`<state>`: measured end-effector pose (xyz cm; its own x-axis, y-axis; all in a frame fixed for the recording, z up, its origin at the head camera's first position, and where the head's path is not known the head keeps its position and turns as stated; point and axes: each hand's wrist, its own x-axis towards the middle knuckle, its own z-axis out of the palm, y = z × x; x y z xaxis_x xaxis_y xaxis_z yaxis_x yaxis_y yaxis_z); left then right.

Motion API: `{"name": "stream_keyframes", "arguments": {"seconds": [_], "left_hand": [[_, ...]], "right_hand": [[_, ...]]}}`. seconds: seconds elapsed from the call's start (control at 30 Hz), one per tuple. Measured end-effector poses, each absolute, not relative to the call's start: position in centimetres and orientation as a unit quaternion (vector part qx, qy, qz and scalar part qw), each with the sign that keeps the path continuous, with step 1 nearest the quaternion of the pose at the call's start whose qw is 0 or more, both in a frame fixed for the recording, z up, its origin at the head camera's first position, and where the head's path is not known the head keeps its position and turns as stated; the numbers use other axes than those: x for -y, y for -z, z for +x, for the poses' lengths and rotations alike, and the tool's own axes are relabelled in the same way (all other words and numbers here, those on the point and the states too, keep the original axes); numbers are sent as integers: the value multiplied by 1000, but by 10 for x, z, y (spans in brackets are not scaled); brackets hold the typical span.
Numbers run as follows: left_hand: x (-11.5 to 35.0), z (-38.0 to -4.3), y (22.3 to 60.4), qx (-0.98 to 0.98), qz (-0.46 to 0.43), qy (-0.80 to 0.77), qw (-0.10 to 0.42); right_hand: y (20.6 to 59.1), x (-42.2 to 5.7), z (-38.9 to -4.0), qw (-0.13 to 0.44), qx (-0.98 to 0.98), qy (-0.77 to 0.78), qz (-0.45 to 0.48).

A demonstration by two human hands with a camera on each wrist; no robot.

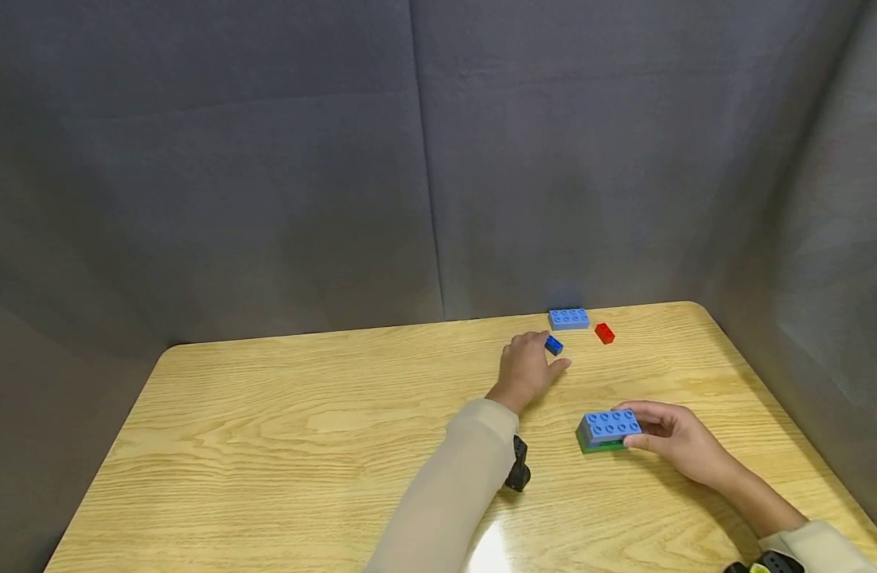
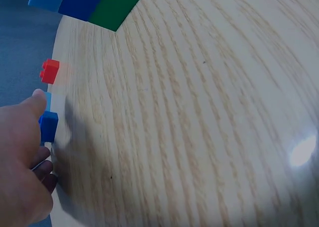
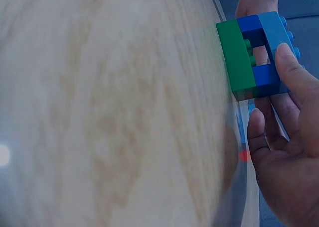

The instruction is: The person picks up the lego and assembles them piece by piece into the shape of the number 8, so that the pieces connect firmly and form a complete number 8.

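My right hand (image 1: 678,442) grips the right end of a stack of toy bricks (image 1: 610,427) above the table. In the right wrist view, the stack has a green brick (image 3: 233,57) at its base, two small dark blue bricks with a gap between them, and a light blue brick (image 3: 271,30) on top. My left hand (image 1: 527,368) reaches to a small dark blue brick (image 1: 555,345) at the back, thumb spread away from the fingers. Whether those fingers touch it, I cannot tell. Beyond lie another light blue brick (image 1: 569,319) and a small red brick (image 1: 605,333).
The wooden table (image 1: 281,446) stretches far to the left of both hands. A dark grey cloth partition (image 1: 302,199) stands along its back edge, and another rises at the right side. Light reflects off the tabletop near the front.
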<state>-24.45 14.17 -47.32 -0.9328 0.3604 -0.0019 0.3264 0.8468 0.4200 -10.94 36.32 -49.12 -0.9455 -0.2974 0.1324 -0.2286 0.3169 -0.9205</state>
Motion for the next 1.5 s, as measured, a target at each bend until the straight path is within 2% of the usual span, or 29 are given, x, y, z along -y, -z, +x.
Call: {"name": "stream_keyframes", "arguments": {"seconds": [0.73,1.5], "left_hand": [[-148,-240,486,-954,156,-254,-35],[-140,-241,494,-938,191,-287,-46]], "right_hand": [[491,-362,-108,32,-802,573,-166],[491,-362,-109,35,-807,568,-161]]}}
